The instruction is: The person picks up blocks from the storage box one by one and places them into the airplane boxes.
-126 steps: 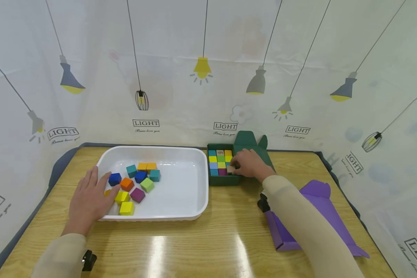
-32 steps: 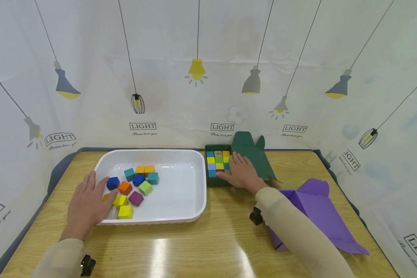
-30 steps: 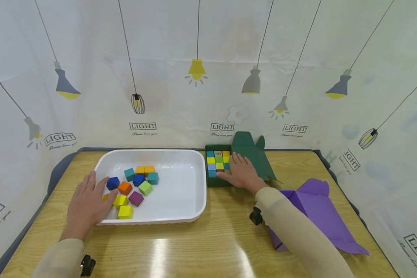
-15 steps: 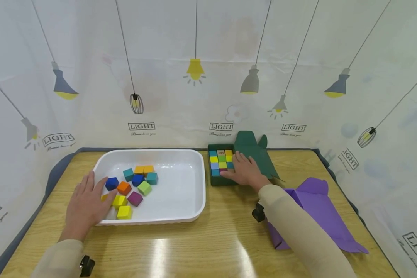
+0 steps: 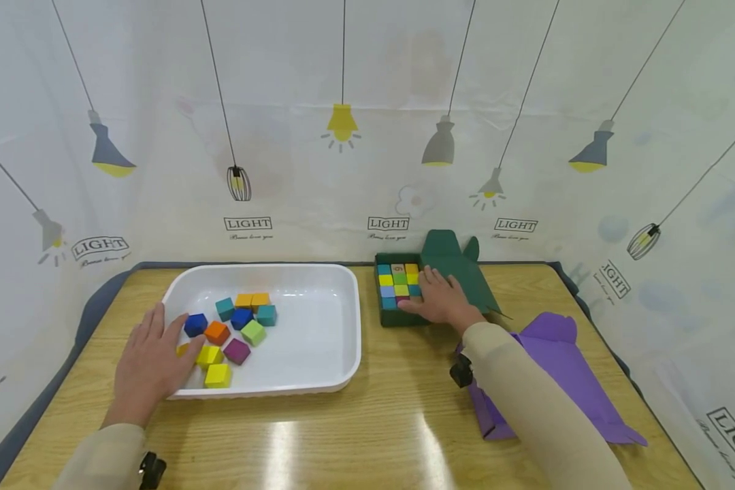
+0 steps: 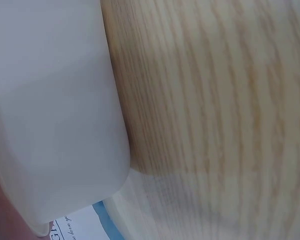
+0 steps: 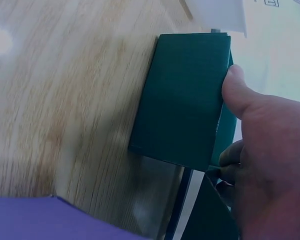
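Note:
My left hand (image 5: 151, 362) lies over the left front rim of a white tray (image 5: 309, 371), fingers spread beside several coloured cubes. A yellow cube (image 5: 218, 376) and a dark blue cube (image 5: 196, 325) are close to the thumb and fingers. In the left wrist view mostly the tray's outer wall (image 6: 65, 110) shows. My right hand (image 5: 444, 299) grips the right front part of an open green box (image 5: 398, 318) filled with rows of cubes. In the right wrist view the thumb is at the front wall's top edge, and the other fingers curl at the box's corner, their tips partly hidden.
The green lid (image 5: 465, 279) lies folded out to the right. An open purple box (image 5: 557, 367) stands at the right, partly under the right sleeve. A pale sheet with printed lamps (image 5: 343, 170) borders the wooden table (image 5: 355, 442).
Earlier, the right hand pinched a wooden cube at the box's front right; that hand then flattened over this side. The green box has since slid right with the hand. The left hand stays put.

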A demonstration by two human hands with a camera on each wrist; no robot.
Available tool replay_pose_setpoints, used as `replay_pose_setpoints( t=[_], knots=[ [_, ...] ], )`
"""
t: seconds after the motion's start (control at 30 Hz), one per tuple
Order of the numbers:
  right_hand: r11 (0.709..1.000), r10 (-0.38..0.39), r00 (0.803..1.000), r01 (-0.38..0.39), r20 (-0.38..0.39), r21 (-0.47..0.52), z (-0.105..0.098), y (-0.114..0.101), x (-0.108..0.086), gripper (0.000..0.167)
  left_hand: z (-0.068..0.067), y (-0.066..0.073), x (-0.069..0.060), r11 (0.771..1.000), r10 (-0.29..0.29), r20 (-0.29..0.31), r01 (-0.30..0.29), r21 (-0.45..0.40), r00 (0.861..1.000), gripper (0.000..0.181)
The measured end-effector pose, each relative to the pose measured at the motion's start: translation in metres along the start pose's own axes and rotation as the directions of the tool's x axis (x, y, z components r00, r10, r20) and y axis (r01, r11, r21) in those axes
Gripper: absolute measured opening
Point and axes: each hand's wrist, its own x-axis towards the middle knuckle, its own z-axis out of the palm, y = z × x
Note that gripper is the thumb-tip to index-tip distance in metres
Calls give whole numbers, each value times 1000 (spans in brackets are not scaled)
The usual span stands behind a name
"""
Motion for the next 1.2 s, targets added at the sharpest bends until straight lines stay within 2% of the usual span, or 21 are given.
replay_pose_setpoints(
  t=[0.23, 0.47, 0.73, 1.03, 1.2],
  knots=[
    [999, 18, 1000, -19, 14, 42, -5, 11, -3, 91, -1, -1, 1, 1000, -1, 10, 1, 9, 1000, 79],
    [999, 19, 1000, -19, -3, 30, -5, 18, -5, 88, -3, 0, 0, 1000, 3, 10, -3, 15, 1000, 77],
    [999, 27, 999, -28, -34, -22, -6, 6, -12, 84, -3, 2, 0, 1000, 6, 13, -6, 3, 1000, 76],
    [992, 55, 996, -63, -70, -114, 4, -9, -4, 102, -3, 1, 0, 1000, 14, -3, -14, 4, 1000, 75],
    [989, 88, 993, -96, -74, -115, 5, -10, -3, 104, -2, 0, 0, 1000, 15, -5, -15, 1, 1000, 75]
  ],
)
